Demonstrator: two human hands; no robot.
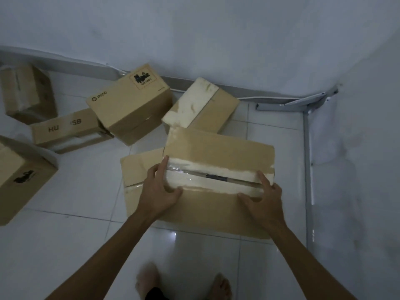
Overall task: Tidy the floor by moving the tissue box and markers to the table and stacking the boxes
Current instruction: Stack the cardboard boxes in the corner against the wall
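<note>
A brown cardboard box with a taped top seam [218,152] is held between both hands. My left hand [159,191] grips its left end and my right hand [263,201] grips its right end. It sits over a wider cardboard box [134,167] that lies on the white tiled floor, and hides most of that box. Whether the two boxes touch I cannot tell. No tissue box or markers are in view.
Several more cardboard boxes lie on the floor: a torn-topped one [203,107] behind, a PICO box [129,105], a long flat one [67,131], one at far left [28,92], one at the left edge [19,178]. Walls meet in a corner [324,96] at right. My bare feet [184,284] are below.
</note>
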